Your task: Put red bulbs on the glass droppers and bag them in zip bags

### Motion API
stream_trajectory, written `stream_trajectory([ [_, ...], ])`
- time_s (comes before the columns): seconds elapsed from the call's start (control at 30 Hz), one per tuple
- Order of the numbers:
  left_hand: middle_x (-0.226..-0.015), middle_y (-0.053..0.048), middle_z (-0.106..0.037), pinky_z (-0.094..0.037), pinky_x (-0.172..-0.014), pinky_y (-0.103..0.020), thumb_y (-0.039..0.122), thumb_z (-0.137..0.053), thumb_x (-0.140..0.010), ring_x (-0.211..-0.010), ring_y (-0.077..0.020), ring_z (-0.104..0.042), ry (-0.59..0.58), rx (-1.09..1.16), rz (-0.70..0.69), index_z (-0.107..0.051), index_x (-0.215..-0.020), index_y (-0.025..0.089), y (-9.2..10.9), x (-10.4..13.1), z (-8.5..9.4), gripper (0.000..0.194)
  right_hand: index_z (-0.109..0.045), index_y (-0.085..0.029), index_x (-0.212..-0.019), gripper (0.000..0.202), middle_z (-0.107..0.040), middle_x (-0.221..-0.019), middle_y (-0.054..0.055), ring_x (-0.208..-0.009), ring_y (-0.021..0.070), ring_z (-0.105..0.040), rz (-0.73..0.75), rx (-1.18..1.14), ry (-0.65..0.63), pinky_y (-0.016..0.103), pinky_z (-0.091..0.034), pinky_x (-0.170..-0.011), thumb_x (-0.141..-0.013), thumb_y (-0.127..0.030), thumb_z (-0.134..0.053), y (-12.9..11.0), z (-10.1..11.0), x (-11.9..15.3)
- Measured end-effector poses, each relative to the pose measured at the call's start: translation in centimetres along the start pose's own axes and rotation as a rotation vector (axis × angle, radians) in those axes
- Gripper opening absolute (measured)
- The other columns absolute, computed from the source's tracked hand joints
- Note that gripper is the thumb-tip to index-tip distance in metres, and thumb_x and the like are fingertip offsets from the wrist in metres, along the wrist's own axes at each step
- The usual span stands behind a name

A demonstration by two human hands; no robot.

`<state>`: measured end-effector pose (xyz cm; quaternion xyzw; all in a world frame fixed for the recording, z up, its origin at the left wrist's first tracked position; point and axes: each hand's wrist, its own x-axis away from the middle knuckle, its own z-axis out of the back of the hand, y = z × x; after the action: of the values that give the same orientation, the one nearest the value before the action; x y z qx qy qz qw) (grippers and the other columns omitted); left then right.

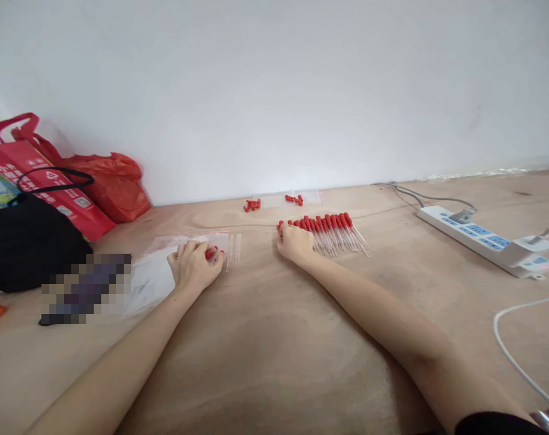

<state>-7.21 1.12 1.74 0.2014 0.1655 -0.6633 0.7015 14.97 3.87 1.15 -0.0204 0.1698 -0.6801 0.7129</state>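
Note:
A row of glass droppers with red rubber bulbs [335,222] lies on the wooden table, bulbs toward the wall. My right hand [296,241] is at the left end of this row, its fingers curled together around something they mostly hide; a bit of red shows beside the fingertips. My left hand [195,264] rests over the edge of a clear zip bag [154,275], fingers closed around red rubber bulbs [211,252]. Just right of it, a few thin glass tubes [238,248] lie side by side.
Near the wall, loose red bulbs [252,205] lie by another clear bag [274,201]. A white power strip [478,237] with cables is at right. Red bags [109,187], a black bag [34,241] and a blurred-out dark object [90,290] are at left.

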Motion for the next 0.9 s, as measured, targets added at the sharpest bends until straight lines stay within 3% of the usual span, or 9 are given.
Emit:
stream_trajectory([
  [0.23, -0.091, -0.008, -0.058, -0.029, -0.077, -0.04, 0.039, -0.049, -0.071, -0.093, -0.0276, -0.047, -0.043, -0.096, -0.023, -0.063, -0.071, 0.019, 0.3, 0.2, -0.7, 0.024, -0.059, -0.019, -0.092, 0.026, -0.063, -0.095, 0.009, -0.085, 0.0204, -0.059, 0.1, -0.099, -0.032, 0.029, -0.043, -0.066, -0.081, -0.03, -0.039, -4.6, -0.7, 0.8],
  [0.43, -0.088, -0.007, -0.059, -0.029, -0.076, -0.04, 0.036, -0.049, -0.072, -0.092, -0.0272, -0.048, -0.001, -0.07, -0.02, -0.063, -0.069, 0.019, 0.3, 0.3, -0.5, 0.022, -0.061, -0.017, -0.092, 0.036, -0.064, -0.095, 0.012, -0.088, 0.023, -0.059, 0.013, -0.258, -0.09, 0.034, -0.043, -0.07, -0.08, -0.043, -0.041, -8.7, -2.2, 0.0],
  [0.6, -0.087, -0.008, -0.06, -0.03, -0.074, -0.04, 0.035, -0.048, -0.073, -0.092, -0.0279, -0.048, 0.033, -0.056, -0.024, -0.062, -0.072, 0.018, 0.3, 0.3, -0.6, 0.021, -0.062, -0.016, -0.091, 0.027, -0.064, -0.095, 0.013, -0.086, 0.0226, -0.06, -0.064, -0.292, -0.122, 0.033, -0.044, -0.07, -0.077, -0.033, -0.046, -9.1, -3.0, -0.9],
  [0.73, -0.087, -0.009, -0.061, -0.03, -0.074, -0.039, 0.034, -0.048, -0.074, -0.092, -0.0288, -0.049, 0.063, -0.046, -0.045, -0.061, -0.073, 0.018, 0.4, 0.3, -0.6, 0.021, -0.062, -0.015, -0.093, 0.03, -0.063, -0.097, 0.015, -0.089, 0.024, -0.059, -0.105, -0.314, -0.137, 0.034, -0.044, -0.072, -0.077, -0.035, -0.046, -8.8, -3.1, -1.0],
  [0.9, -0.082, -0.009, -0.063, -0.031, -0.077, -0.039, 0.033, -0.042, -0.079, -0.086, -0.0264, -0.053, 0.071, 0.085, -0.184, -0.056, -0.08, 0.016, 0.6, 0.7, -0.7, 0.022, -0.062, -0.015, -0.085, 0.028, -0.064, -0.09, 0.013, -0.083, 0.0246, -0.06, -0.122, -0.36, -0.136, 0.035, -0.043, -0.068, -0.077, -0.035, -0.044, -8.2, -2.6, -0.4],
])
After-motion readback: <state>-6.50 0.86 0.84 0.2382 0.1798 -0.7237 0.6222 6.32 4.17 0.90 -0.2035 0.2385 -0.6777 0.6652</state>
